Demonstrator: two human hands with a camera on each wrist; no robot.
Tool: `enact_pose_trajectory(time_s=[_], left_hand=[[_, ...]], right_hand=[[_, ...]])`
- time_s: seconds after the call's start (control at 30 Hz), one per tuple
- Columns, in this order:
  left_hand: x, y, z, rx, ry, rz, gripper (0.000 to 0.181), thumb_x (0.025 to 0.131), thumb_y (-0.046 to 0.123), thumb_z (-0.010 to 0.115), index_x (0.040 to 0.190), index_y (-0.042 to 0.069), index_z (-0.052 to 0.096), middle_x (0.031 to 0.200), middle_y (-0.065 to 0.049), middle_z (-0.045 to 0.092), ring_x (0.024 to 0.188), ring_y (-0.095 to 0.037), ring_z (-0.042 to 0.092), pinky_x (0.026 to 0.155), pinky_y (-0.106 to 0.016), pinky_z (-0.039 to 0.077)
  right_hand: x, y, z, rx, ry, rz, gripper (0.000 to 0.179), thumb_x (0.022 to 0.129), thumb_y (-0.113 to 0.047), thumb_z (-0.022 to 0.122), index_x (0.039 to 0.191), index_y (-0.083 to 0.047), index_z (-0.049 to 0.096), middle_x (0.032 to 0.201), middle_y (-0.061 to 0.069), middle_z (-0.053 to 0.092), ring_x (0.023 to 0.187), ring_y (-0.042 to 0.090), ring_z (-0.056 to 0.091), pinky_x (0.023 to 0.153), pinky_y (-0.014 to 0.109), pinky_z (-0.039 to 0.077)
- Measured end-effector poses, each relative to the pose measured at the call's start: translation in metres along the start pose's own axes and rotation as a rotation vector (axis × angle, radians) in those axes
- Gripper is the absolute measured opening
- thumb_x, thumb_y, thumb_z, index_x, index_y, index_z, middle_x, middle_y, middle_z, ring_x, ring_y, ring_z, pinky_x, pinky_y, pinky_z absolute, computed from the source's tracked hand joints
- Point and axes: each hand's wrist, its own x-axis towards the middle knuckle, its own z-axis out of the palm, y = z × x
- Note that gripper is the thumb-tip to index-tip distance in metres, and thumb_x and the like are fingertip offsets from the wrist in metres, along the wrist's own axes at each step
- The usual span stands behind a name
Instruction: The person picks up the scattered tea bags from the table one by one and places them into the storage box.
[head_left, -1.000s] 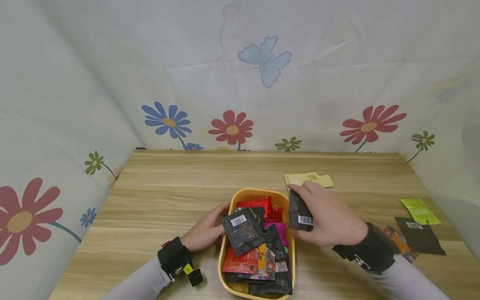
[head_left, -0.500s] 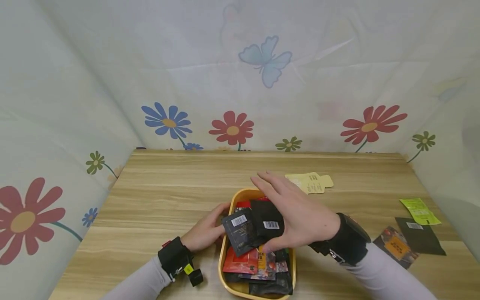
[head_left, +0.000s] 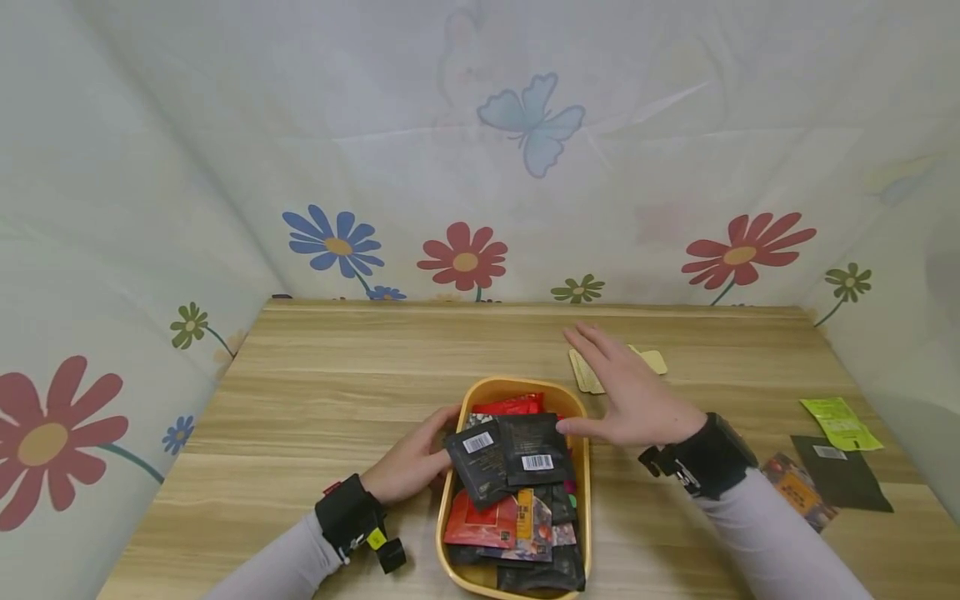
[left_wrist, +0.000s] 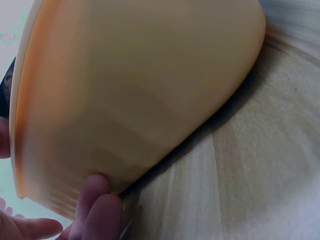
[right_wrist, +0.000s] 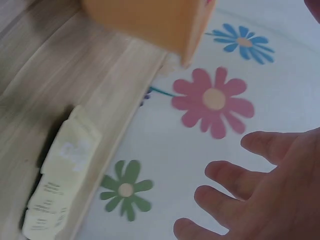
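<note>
A yellow plastic bin (head_left: 441,533) full of small sachets stands at the table's near middle. My left hand (head_left: 408,462) holds its left side, thumb at the rim and fingers (left_wrist: 102,215) against the outer wall. On top lie two black sachets with white barcode labels: one tilted at the left (head_left: 480,471), the other (head_left: 534,446) overlapping it. Beneath them are a red sachet (head_left: 480,523), an orange-printed one (head_left: 531,529) and more black ones. My right hand (head_left: 630,400), fingers spread and holding nothing, hovers at the bin's right, partly covering a pale yellow packet (head_left: 651,361) in the head view.
On the table's right lie a lime-green sachet (head_left: 842,423), a black sachet (head_left: 840,475) partly under it, and a dark orange-printed sachet (head_left: 798,492). A white flowered curtain (head_left: 637,183) hangs behind the table (head_left: 337,367) and at both sides.
My right hand carried a black sachet left over the bin, released it on top of the other black one, then drew back right with fingers spread. The left hand stayed on the bin.
</note>
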Motion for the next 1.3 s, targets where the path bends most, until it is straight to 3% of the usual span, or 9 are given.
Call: enact_pose_trajectory(time_s=[0.33,0.57,0.73,0.83,0.97,1.17,1.3], left_hand=[[-0.002,0.002,0.001,-0.005,-0.002,0.003,0.065,0.098,0.034,0.057,0.156,0.018,0.034,0.148,-0.008,0.044,0.075,-0.020,0.065,0.060,-0.040,0.057],[-0.003,0.002,0.001,-0.032,-0.003,0.000,0.063,0.097,0.030,0.057,0.155,0.018,0.035,0.148,-0.008,0.044,0.078,-0.020,0.066,0.059,-0.042,0.057],[-0.003,0.002,0.001,-0.035,-0.005,-0.008,0.063,0.097,0.030,0.057,0.155,0.018,0.036,0.147,-0.008,0.045,0.075,-0.021,0.066,0.058,-0.042,0.057],[-0.003,0.002,0.001,-0.026,-0.002,-0.003,0.062,0.097,0.030,0.057,0.155,0.018,0.036,0.147,-0.008,0.045,0.076,-0.021,0.066,0.058,-0.042,0.057],[-0.002,0.002,0.000,-0.011,0.003,0.009,0.062,0.097,0.031,0.057,0.155,0.018,0.037,0.146,-0.007,0.046,0.084,-0.019,0.064,0.060,-0.041,0.057],[-0.001,0.001,0.000,-0.021,-0.002,0.003,0.063,0.097,0.031,0.058,0.155,0.019,0.036,0.146,-0.007,0.046,0.081,-0.022,0.065,0.059,-0.041,0.057],[0.000,0.001,0.000,-0.004,0.007,0.006,0.063,0.097,0.033,0.058,0.155,0.020,0.037,0.147,-0.005,0.046,0.093,-0.021,0.063,0.063,-0.040,0.057]], right_hand=[[0.005,0.033,0.013,0.020,-0.053,0.103,0.108,0.080,-0.064,0.066,0.161,-0.008,0.021,0.165,0.017,0.015,0.148,0.042,0.021,0.112,0.064,0.025],[0.009,0.044,0.020,0.033,-0.080,0.131,0.101,0.086,-0.070,0.053,0.160,-0.007,0.025,0.162,0.022,0.022,0.146,0.043,0.023,0.113,0.063,0.026],[0.012,0.056,0.025,0.030,-0.071,0.142,0.089,0.094,-0.058,0.051,0.159,-0.003,0.026,0.161,0.024,0.024,0.146,0.043,0.024,0.115,0.061,0.023],[0.013,0.061,0.030,-0.008,-0.062,0.133,0.087,0.093,-0.050,0.056,0.158,0.000,0.027,0.159,0.026,0.027,0.145,0.045,0.026,0.116,0.060,0.023],[0.011,0.065,0.037,-0.064,-0.077,0.137,0.086,0.091,-0.052,0.059,0.155,-0.001,0.034,0.157,0.026,0.031,0.142,0.046,0.030,0.115,0.058,0.026],[0.007,0.065,0.044,-0.093,-0.095,0.137,0.074,0.090,-0.046,0.063,0.149,-0.004,0.046,0.154,0.026,0.036,0.139,0.047,0.035,0.114,0.059,0.028],[0.006,0.069,0.043,-0.107,-0.084,0.145,0.074,0.087,-0.039,0.068,0.148,-0.003,0.047,0.153,0.027,0.038,0.137,0.047,0.037,0.112,0.060,0.030]])
